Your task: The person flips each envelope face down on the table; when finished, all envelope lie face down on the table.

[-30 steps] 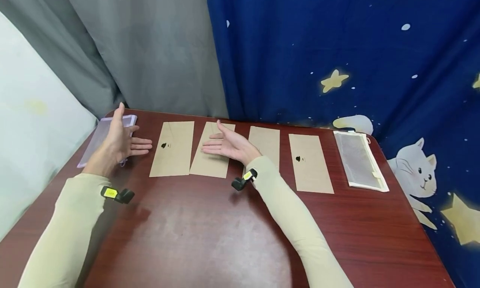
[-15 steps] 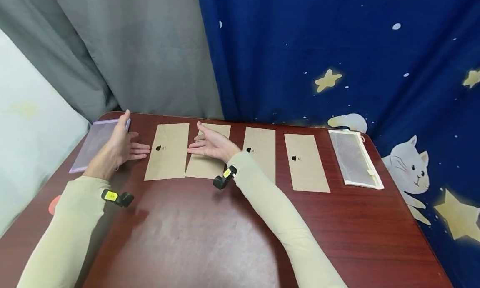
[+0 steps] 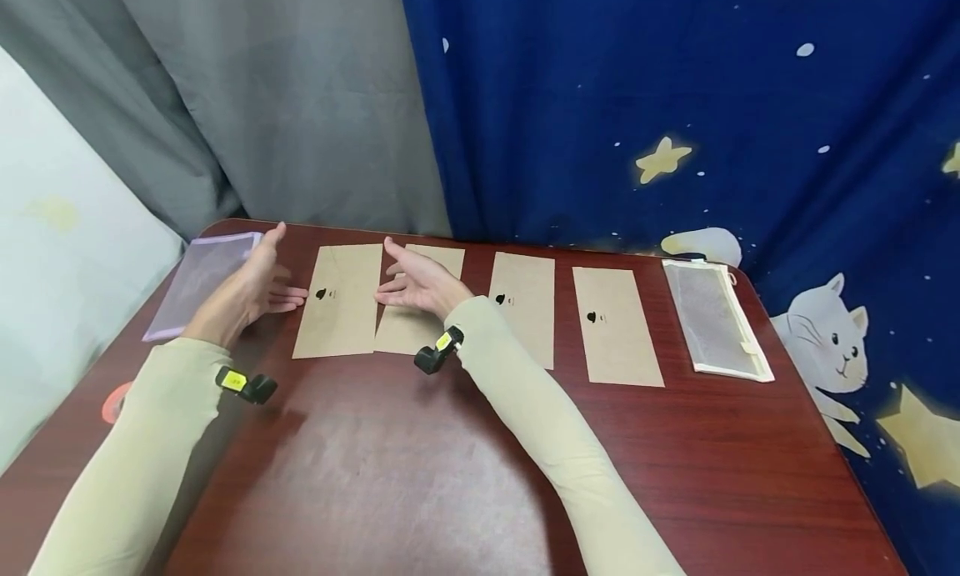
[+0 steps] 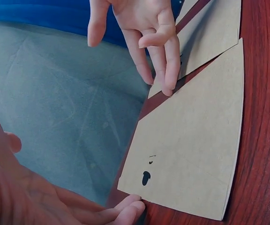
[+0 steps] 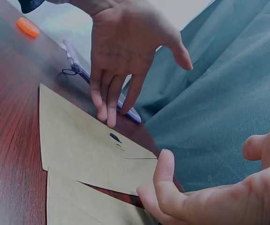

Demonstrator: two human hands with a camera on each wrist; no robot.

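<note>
A row of brown paper envelopes lies flat on the table, several with a small black hat print. At the left edge of the leftmost envelope (image 3: 339,318), my left hand (image 3: 253,286) has its fingertips touching or very near the paper. My right hand (image 3: 423,282) is at that envelope's right edge, over the second envelope (image 3: 420,330) and partly covering it. Both palms face each other with extended, slightly bent fingers and raised thumbs. In the right wrist view, the left hand (image 5: 123,47) hangs over the envelope's hat print; nothing is held.
A purple-edged mesh zip pouch (image 3: 198,280) lies at the left, beside my left hand. To the right are a third envelope (image 3: 528,309), a fourth envelope (image 3: 618,334) and a white-edged mesh pouch (image 3: 712,318). An orange round object (image 3: 114,403) sits near the left forearm. Curtains hang behind the table.
My right hand has moved left from over the second envelope to the leftmost envelope's right edge. The left hand has shifted slightly right, towards its left edge. The envelopes stay in place.
</note>
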